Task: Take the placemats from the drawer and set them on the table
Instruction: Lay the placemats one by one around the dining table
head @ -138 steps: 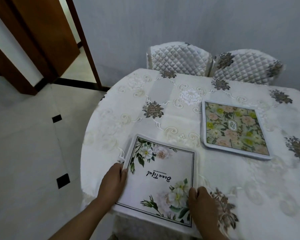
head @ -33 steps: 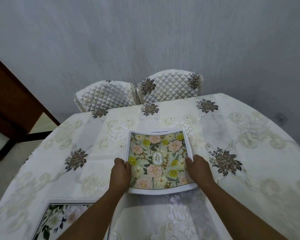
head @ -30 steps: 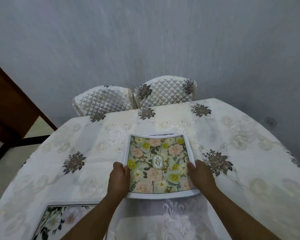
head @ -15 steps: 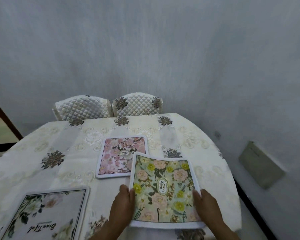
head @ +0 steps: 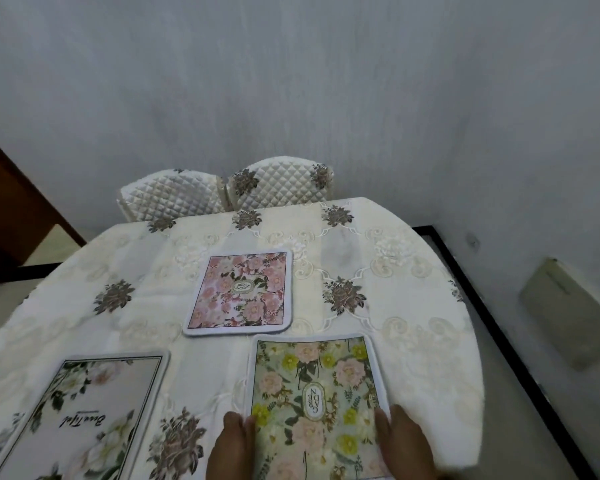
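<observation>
Head view, read from the left: a white placemat printed with green leaves and script lettering [head: 80,415] lies flat at the near left of the tabletop [head: 413,323]. Next, further back and near the middle, a pink floral placemat [head: 241,292] lies flat too, apart from the others. At the near right lies the green-and-yellow floral placemat [head: 314,407], its far edge down on the cloth. The left hand [head: 231,448] has its fingers [head: 238,422] on the mat's left edge, and the right hand [head: 407,441] is at the right edge; whether they pinch or merely press, I cannot tell. The step in hand looks like laying this third mat. Next it wants squaring to the table edge, then letting go.
</observation>
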The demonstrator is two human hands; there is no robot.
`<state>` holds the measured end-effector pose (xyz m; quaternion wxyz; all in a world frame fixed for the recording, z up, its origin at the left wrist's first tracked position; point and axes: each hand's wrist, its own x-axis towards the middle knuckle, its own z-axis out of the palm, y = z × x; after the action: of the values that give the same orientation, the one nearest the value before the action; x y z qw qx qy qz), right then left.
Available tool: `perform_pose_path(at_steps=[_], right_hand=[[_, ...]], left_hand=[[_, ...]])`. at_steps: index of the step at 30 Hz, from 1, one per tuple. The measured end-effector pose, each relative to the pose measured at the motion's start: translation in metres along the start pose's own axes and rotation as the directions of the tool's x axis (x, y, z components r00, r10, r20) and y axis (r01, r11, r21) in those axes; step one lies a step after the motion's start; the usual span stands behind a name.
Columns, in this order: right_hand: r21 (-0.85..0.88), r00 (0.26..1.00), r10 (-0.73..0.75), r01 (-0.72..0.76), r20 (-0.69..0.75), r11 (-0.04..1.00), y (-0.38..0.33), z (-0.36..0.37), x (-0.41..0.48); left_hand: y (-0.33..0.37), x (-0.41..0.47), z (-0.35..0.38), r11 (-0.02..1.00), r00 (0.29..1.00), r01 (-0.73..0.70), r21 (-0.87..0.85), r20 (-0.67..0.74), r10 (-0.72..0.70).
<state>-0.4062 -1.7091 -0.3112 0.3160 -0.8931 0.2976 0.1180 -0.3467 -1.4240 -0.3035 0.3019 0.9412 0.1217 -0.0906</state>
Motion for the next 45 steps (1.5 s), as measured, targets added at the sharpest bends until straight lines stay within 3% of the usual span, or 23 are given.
perform_pose_path(at_steps=[14,26,35,38,41,45], right_hand=[[-0.175,0.987,-0.161,0.158,-0.005,0.972,0.023,0.0,0.022],[-0.353,0.988,-0.143,0.113,-0.06,0.929,0.015,0.012,0.017],[-0.301,0.994,-0.042,0.01,-0.101,0.953,0.003,0.015,0.012],[-0.406,0.989,-0.062,0.002,-0.134,0.914,-0.012,0.006,0.007],[-0.522,0.993,-0.085,0.033,-0.077,0.853,-0.028,-0.004,-0.001],[-0.502,0.987,-0.153,0.153,0.042,0.852,-0.047,-0.017,-0.015]], left_hand=[[-0.014,-0.001,0.021,0.992,0.997,-0.06,0.111,-0.048,0.065],[-0.025,0.006,0.021,0.918,0.982,-0.187,0.35,0.037,0.185],[-0.024,0.006,0.015,0.908,0.98,-0.194,0.371,0.117,0.161],[-0.023,0.009,0.01,0.901,0.972,-0.218,0.374,0.162,0.168],[-0.021,0.016,-0.002,0.875,0.96,-0.259,0.408,0.213,0.185],[-0.007,0.022,-0.024,0.79,0.925,-0.372,0.487,0.269,0.27]])
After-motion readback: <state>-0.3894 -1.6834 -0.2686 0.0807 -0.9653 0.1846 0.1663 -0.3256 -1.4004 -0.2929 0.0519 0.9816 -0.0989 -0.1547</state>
